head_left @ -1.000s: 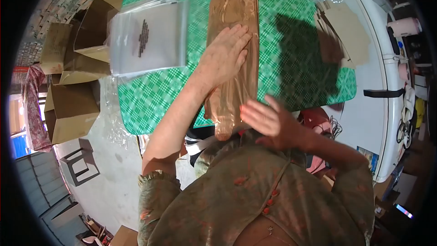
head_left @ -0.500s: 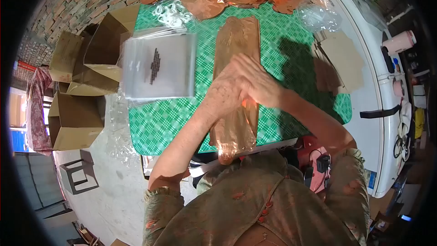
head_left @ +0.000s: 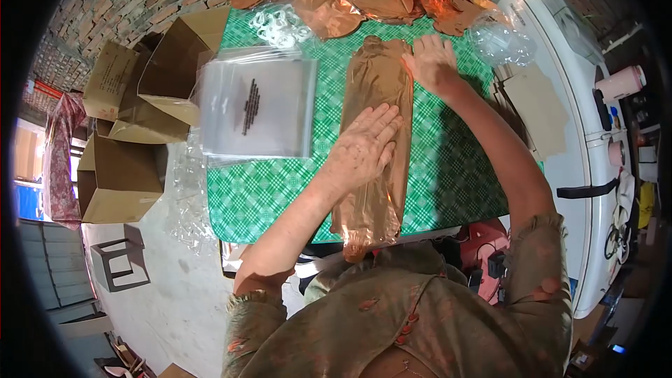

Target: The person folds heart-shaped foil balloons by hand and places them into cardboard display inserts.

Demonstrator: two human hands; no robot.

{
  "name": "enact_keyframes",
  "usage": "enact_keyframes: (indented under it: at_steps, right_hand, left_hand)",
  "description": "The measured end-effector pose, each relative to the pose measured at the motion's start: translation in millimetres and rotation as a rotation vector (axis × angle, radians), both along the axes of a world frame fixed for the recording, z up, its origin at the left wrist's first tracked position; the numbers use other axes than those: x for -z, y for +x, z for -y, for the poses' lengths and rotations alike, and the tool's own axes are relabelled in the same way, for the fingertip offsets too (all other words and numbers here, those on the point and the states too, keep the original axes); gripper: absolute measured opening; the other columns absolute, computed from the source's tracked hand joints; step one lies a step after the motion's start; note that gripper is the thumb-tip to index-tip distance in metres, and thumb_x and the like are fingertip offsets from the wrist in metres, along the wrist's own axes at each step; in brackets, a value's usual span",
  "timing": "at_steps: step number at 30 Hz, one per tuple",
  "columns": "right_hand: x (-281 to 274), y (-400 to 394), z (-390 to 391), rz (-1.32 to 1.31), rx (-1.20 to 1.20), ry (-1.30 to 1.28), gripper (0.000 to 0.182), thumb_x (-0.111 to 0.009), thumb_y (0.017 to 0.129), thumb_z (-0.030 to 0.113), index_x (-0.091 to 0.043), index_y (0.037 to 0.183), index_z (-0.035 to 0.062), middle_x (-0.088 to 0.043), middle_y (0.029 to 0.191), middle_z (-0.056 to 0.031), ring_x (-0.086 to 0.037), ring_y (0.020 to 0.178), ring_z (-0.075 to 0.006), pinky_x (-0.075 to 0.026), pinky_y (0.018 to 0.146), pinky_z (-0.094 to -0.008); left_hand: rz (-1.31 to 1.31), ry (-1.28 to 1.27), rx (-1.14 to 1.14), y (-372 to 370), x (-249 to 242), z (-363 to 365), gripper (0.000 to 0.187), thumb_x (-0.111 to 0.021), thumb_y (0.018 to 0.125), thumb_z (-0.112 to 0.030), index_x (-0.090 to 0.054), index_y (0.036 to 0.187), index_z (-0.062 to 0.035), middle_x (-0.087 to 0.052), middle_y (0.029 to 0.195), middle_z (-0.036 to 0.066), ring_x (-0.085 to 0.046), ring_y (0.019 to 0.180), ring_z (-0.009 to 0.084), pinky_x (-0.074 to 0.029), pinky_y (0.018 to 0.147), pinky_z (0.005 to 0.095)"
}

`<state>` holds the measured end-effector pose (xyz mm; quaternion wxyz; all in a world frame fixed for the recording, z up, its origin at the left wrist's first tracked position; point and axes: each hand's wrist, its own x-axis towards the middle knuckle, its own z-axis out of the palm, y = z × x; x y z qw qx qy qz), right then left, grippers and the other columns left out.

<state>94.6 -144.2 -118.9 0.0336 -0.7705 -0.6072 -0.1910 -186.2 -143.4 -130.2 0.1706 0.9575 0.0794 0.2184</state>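
A copper-coloured foil balloon [head_left: 378, 84], deflated and folded into a long strip, lies lengthwise on the green checked tablecloth [head_left: 245, 199]. Its rounded near end hangs over the table's front edge. My left hand [head_left: 364, 143] rests flat across the strip's middle, fingers stretched out. At the far right edge of the foil is my right hand [head_left: 432, 64], its fingers extended on the cloth and its thumb side touching the foil. Left of the strip sits a stack of clear plastic bags [head_left: 283, 112] with dark print.
More crumpled copper foil [head_left: 329, 7] covers the table's back edge. White looped strips [head_left: 281, 26] and a clear plastic bundle [head_left: 500, 36] lie nearby. Cardboard pieces [head_left: 535, 108] sit at right, beside a white fridge [head_left: 577, 231]. Open cardboard boxes [head_left: 122, 175] stand at left.
My hands were together over the middle of the foil. The right has moved away to the far right edge; the left now lies flat on the strip. The view has shifted slightly.
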Motion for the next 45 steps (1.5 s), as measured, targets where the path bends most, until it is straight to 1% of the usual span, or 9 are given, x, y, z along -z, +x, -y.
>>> enact_keyframes:
  at_steps: [4, 10, 13, 19, 25, 28, 38, 41, 45]
  right_hand:
    - [7.8, -18.0, 13.7, -0.113, -0.049, 0.252, 0.038, -0.074, 0.091, 0.038, -0.061, 0.090, 0.0031, -0.068, 0.101, -0.0161, -0.066, 0.101, -0.0345, -0.051, 0.091, -0.0505]
    - [-25.9, -27.5, -1.2, -0.468, 0.111, -0.100, 0.034, -0.071, 0.086, 0.030, -0.072, 0.094, -0.0032, -0.073, 0.100, -0.0233, -0.071, 0.098, -0.0390, -0.056, 0.086, -0.0478]
    - [-51.9, -28.6, -12.7, -0.656, 0.290, -0.383, 0.037, -0.071, 0.089, 0.030, -0.073, 0.098, -0.0056, -0.075, 0.104, -0.0229, -0.074, 0.097, -0.0342, -0.059, 0.083, -0.0437]
    - [-46.0, -20.7, -11.4, -1.146, 0.299, -0.227, 0.032, -0.068, 0.092, 0.029, -0.068, 0.100, -0.0025, -0.075, 0.089, -0.0148, -0.075, 0.071, -0.0222, -0.061, 0.062, -0.0363]
    - [-24.8, -35.7, 10.2, -1.596, 0.181, 0.139, 0.030, -0.067, 0.099, 0.029, -0.068, 0.100, -0.0008, -0.073, 0.097, -0.0086, -0.073, 0.080, -0.0161, -0.062, 0.072, -0.0329]
    - [-22.9, -47.7, 26.3, -1.706, -0.131, 0.012, 0.030, -0.067, 0.100, 0.030, -0.069, 0.100, -0.0003, -0.072, 0.095, -0.0047, -0.071, 0.084, -0.0124, -0.059, 0.074, -0.0302]
    - [-12.2, -52.1, 40.2, -1.474, -0.146, -0.084, 0.020, -0.071, 0.099, 0.022, -0.069, 0.103, 0.0020, -0.066, 0.092, 0.0039, -0.058, 0.083, -0.0046, -0.049, 0.074, -0.0252]
    - [-21.8, -61.2, 46.7, -1.429, -0.109, -0.077, 0.022, -0.070, 0.100, 0.020, -0.069, 0.110, -0.0003, -0.069, 0.096, 0.0027, -0.059, 0.086, -0.0051, -0.051, 0.077, -0.0253]
    - [-3.6, -59.5, 46.3, -1.338, -0.170, 0.035, 0.039, -0.071, 0.095, 0.033, -0.070, 0.108, -0.0032, -0.072, 0.088, -0.0055, -0.066, 0.084, -0.0145, -0.054, 0.075, -0.0359]
  left_hand:
    - [0.001, 0.002, -0.008, 0.6, -1.2, 1.6, 0.054, -0.063, 0.097, -0.016, -0.054, 0.148, -0.0008, -0.051, 0.158, 0.015, -0.044, 0.149, 0.0322, -0.030, 0.128, 0.0464]
    - [0.014, 0.029, -0.006, 0.9, 2.1, 1.1, 0.053, -0.062, 0.097, -0.016, -0.054, 0.148, -0.0009, -0.051, 0.157, 0.015, -0.043, 0.150, 0.0316, -0.030, 0.128, 0.0463]
    - [0.022, 0.028, -0.004, 0.8, 3.9, 0.5, 0.054, -0.062, 0.097, -0.016, -0.054, 0.148, -0.0008, -0.051, 0.157, 0.015, -0.043, 0.150, 0.0315, -0.029, 0.128, 0.0464]
    - [0.026, 0.015, 0.009, 0.7, 2.0, -0.2, 0.054, -0.062, 0.098, -0.016, -0.053, 0.149, -0.0005, -0.051, 0.157, 0.016, -0.042, 0.150, 0.0315, -0.029, 0.128, 0.0467]
    - [0.029, -0.003, 0.006, 1.0, 4.7, -0.5, 0.054, -0.061, 0.098, -0.017, -0.053, 0.149, 0.0001, -0.051, 0.156, 0.016, -0.042, 0.150, 0.0313, -0.028, 0.128, 0.0470]
    - [0.020, 0.006, 0.001, 1.1, 7.4, -0.4, 0.055, -0.061, 0.098, -0.017, -0.052, 0.149, 0.0002, -0.051, 0.157, 0.016, -0.042, 0.150, 0.0305, -0.028, 0.128, 0.0471]
    - [0.006, 0.062, 0.002, 1.4, 6.5, -0.6, 0.051, -0.057, 0.100, -0.020, -0.055, 0.147, -0.0001, -0.052, 0.156, 0.017, -0.044, 0.149, 0.0321, -0.030, 0.127, 0.0474]
    - [-0.040, 0.051, -0.001, 0.7, 4.3, -0.6, 0.055, -0.058, 0.099, -0.019, -0.051, 0.151, -0.0014, -0.048, 0.159, 0.016, -0.041, 0.151, 0.0311, -0.028, 0.128, 0.0476]
    - [-0.032, 0.039, 0.001, 0.6, 1.3, -0.3, 0.055, -0.058, 0.099, -0.019, -0.051, 0.151, -0.0012, -0.048, 0.158, 0.017, -0.042, 0.150, 0.0315, -0.029, 0.128, 0.0478]
